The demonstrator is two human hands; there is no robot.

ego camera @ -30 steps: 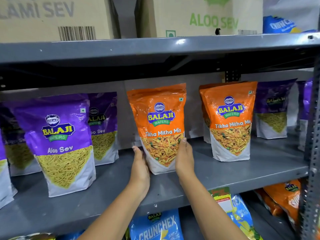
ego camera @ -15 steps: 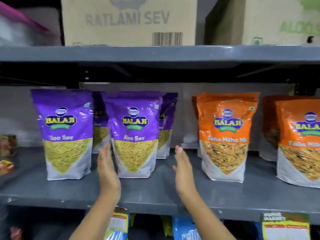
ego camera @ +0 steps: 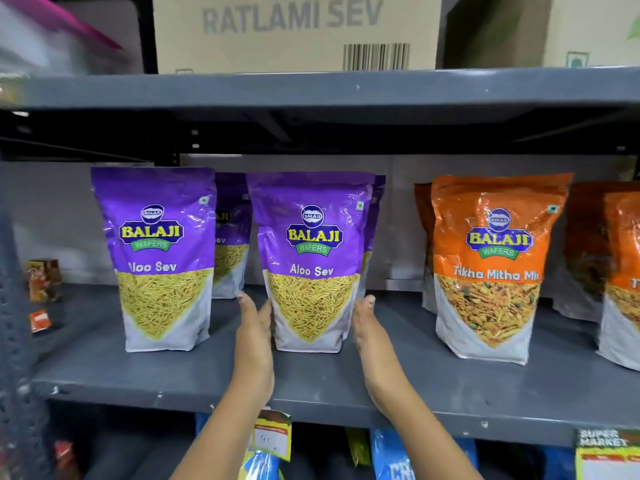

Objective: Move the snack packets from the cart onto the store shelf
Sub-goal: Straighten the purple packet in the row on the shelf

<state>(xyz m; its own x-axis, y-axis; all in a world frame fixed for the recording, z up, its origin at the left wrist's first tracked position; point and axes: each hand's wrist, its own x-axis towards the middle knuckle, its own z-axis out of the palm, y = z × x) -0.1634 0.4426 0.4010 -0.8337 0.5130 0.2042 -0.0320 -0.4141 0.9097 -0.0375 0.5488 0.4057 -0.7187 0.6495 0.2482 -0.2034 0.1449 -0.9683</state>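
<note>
A purple Aloo Sev packet [ego camera: 311, 261] stands upright on the grey shelf [ego camera: 311, 386], just left of its middle. My left hand [ego camera: 254, 336] lies flat against the packet's lower left side. My right hand [ego camera: 369, 336] presses its lower right side, so the packet sits between both palms. Another purple Aloo Sev packet [ego camera: 159, 258] stands to the left, with more purple packets behind. Orange Tikha Mitha Mix packets [ego camera: 491, 268] stand to the right. The cart is out of view.
Cardboard boxes, one marked Ratlami Sev [ego camera: 294, 29], rest on the shelf above. A perforated upright post [ego camera: 14, 341] bounds the left side, with small red items [ego camera: 43, 278] near it. Blue packets [ego camera: 391, 459] and a price tag [ego camera: 272, 434] show below the shelf edge.
My hands left the orange Tikha Mitha Mix packet and moved left, as did the view. They have closed in onto the sides of the middle purple Aloo Sev packet.
</note>
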